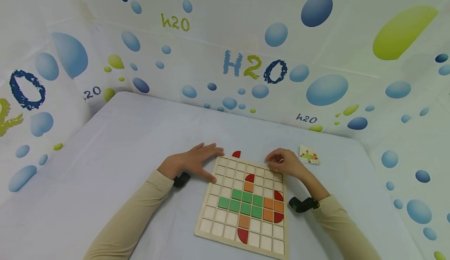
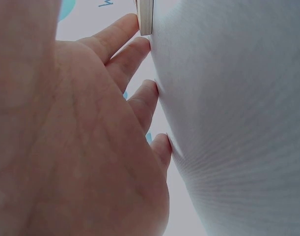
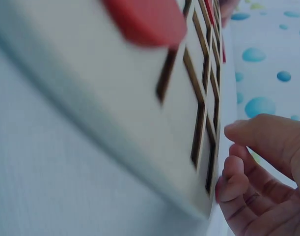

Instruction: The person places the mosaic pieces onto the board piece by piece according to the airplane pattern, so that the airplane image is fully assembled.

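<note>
A pale wooden grid board (image 1: 225,240) lies on the table. Green square tiles (image 1: 246,208) fill several of its middle cells, with orange square tiles (image 1: 268,215) and red rounded pieces (image 1: 243,235) around them. My left hand (image 1: 195,160) is at the board's far left corner, fingers spread; in the left wrist view its fingertips touch the board's edge (image 2: 146,19) and the tabletop. Beside the far right corner is my right hand (image 1: 286,162). Its fingers are loosely bent, and nothing shows between them in the right wrist view.
One loose red rounded piece (image 1: 237,154) lies just beyond the board's far edge. To the right of my right hand is a small printed card (image 1: 309,155) with a coloured grid pattern. A white sheet with blue and green drops (image 1: 275,34) hangs behind the table.
</note>
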Tool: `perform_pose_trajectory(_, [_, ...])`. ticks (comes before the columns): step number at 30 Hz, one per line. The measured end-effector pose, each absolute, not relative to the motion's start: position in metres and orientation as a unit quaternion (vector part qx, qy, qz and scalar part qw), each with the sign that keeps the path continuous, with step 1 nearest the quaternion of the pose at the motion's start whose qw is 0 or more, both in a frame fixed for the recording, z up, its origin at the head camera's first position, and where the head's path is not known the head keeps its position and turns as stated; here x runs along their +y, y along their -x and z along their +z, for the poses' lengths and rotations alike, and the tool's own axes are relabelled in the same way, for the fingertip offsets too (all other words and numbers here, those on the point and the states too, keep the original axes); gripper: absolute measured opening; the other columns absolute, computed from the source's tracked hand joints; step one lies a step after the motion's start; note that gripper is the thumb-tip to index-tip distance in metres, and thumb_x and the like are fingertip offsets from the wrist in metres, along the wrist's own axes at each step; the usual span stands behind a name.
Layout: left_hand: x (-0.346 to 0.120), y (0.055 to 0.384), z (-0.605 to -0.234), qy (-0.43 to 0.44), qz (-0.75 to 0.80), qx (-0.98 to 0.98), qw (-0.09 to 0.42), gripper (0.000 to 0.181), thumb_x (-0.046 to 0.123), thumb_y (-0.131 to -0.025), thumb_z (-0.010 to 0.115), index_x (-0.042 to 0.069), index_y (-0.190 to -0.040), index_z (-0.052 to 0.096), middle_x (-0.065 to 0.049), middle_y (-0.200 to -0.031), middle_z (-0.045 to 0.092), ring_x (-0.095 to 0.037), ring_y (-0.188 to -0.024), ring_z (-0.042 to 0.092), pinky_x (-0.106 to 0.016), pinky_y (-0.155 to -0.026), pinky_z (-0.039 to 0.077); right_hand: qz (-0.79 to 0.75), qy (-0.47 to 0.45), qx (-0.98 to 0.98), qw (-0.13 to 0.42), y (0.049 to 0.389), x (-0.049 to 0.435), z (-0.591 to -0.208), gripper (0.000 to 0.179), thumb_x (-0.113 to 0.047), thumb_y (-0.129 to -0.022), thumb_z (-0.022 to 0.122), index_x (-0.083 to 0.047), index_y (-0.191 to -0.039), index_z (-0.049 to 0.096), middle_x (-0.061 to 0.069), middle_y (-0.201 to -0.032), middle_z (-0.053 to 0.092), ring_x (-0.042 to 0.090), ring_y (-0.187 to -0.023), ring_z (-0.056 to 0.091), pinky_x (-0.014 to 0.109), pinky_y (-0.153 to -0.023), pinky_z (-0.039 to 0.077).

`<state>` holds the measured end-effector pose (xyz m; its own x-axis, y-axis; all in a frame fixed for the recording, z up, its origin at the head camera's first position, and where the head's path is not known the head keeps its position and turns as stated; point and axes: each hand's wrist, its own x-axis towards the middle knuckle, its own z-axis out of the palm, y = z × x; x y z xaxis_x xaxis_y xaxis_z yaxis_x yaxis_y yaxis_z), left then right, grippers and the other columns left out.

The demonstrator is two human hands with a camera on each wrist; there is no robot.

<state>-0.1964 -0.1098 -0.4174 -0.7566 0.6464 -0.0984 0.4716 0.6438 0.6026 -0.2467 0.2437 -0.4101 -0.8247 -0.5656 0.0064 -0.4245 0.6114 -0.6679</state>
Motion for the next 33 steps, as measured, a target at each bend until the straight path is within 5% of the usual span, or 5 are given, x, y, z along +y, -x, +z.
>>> perform_pose_trajectory(14, [-0.109, 0.195, -0.414, -0.312, 0.287, 0.892, 0.157, 0.085, 0.042, -0.079, 0.08, 0.007, -0.146, 0.04, -0.012, -0.157, 0.032, -0.033, -0.149, 0.013, -0.055, -0.119, 0.003, -0.364, 0.227, 0.899, 0.088, 0.256, 0.254, -0.414, 0.017, 0.002, -0.086, 0.069, 0.003, -0.102, 0.068, 0.023, -0.112, 0.055, 0.026, -0.086, 0.057, 0.025, -0.066, 0.048])
perform_pose_trajectory(33, [-0.109, 0.194, -0.416, -0.306, 0.294, 0.891, 0.162, 0.086, 0.042, -0.077, 0.081, 0.007, -0.145, 0.041, -0.011, -0.157, 0.032, -0.032, -0.15, 0.013, -0.053, -0.12, 0.003, -0.35, 0.227, 0.902, 0.111, 0.254, 0.248, -0.414, 0.021, -0.007, -0.086, 0.072, -0.002, -0.106, 0.069, 0.014, -0.103, 0.062, 0.022, -0.085, 0.058, 0.027, -0.067, 0.049])
